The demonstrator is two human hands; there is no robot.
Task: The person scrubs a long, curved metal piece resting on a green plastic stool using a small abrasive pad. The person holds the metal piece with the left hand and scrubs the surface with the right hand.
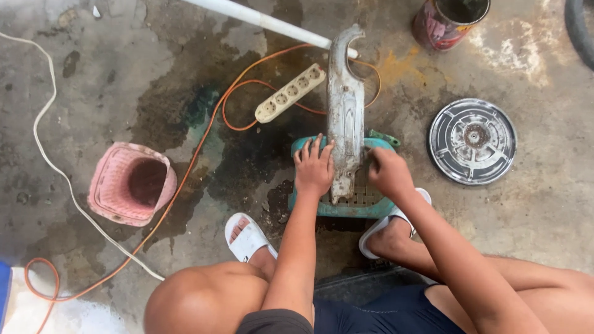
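A long, worn grey metal cover (345, 105) with a hooked far end lies across a small teal plastic stool (378, 207) on the stained concrete floor. My left hand (314, 167) rests flat, fingers spread, against the cover's left edge and the stool top. Curled at the cover's right edge is my right hand (388, 172); whether it holds a small item is hidden. My feet in white sandals (246, 236) sit on either side of the stool.
A cream power strip (291, 93) with an orange cable (185, 173) lies behind the stool. An overturned pink basket (131, 183) stands left, a round metal disc (473, 141) right, a paint can (450, 22) and a white pipe (260, 20) at the back.
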